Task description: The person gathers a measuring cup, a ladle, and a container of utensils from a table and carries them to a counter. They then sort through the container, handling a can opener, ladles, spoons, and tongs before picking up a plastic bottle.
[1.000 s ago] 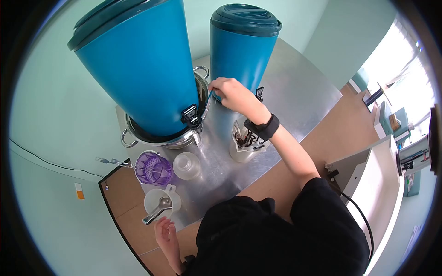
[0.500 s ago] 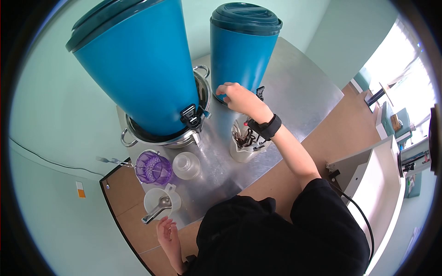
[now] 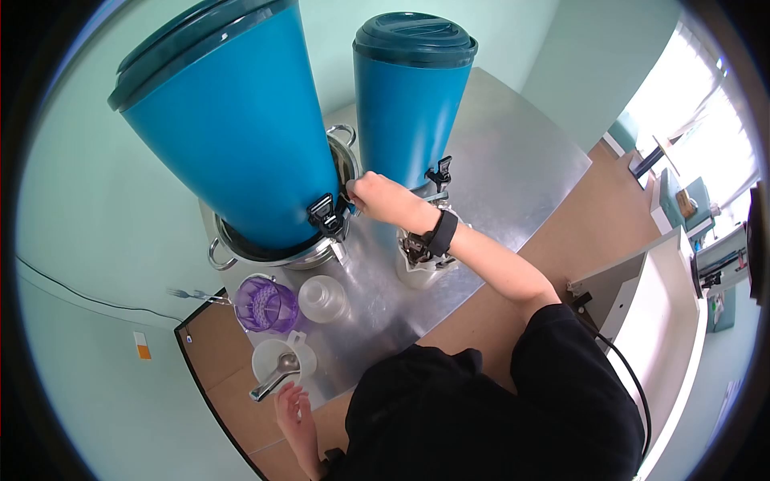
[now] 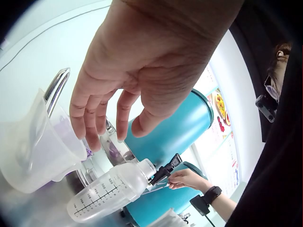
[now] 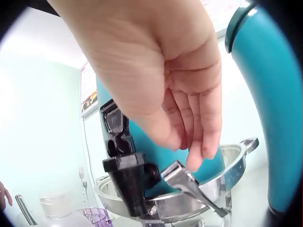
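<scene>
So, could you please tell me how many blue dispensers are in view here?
2: the left dispenser stands in a steel pot; the right dispenser stands beside it, behind the right hand. None seems hidden.

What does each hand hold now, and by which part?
Nothing is held. The right hand hangs loose-fingered by a metal handle, without a grip; the left hand hovers open over the plastic jug.

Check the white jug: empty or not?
Not empty: a metal scoop rests in the white jug, handle sticking out over its rim.
</scene>
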Action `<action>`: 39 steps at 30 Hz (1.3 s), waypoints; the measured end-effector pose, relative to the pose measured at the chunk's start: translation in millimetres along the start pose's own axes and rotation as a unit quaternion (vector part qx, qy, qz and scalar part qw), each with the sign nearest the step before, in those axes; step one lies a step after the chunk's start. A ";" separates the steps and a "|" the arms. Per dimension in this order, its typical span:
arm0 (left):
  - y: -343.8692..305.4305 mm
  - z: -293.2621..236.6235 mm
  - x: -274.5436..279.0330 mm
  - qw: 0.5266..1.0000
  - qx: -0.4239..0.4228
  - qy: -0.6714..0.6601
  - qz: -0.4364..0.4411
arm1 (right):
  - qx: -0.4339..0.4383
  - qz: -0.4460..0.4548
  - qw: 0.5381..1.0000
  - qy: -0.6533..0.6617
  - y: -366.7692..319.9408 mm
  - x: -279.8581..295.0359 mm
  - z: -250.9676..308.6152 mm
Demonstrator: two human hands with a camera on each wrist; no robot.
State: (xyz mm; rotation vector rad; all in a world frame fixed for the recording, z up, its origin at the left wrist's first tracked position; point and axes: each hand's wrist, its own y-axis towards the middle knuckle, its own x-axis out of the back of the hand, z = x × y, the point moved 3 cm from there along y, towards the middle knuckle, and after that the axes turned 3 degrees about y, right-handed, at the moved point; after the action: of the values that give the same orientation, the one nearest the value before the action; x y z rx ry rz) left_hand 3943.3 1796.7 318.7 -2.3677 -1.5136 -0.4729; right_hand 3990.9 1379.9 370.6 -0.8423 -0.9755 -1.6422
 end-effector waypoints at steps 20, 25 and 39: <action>-11.3 11.8 -3.4 0.999 0.002 0.000 -0.032 | 0.052 -0.188 0.980 -0.047 62.0 134.6 -57.9; -15.4 3.2 -10.6 0.999 -0.002 0.009 -0.048 | 0.085 -0.229 0.967 -0.066 96.8 81.2 -86.3; -21.5 28.1 -4.6 0.999 0.045 0.020 -0.001 | -0.032 -0.080 0.996 -0.037 129.7 12.3 -115.9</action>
State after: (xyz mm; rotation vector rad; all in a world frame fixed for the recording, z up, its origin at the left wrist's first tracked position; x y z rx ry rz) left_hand 3925.2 1813.2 292.8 -2.2752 -1.4874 -0.4413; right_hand 4105.2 1248.9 357.2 -0.8935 -1.0697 -1.7978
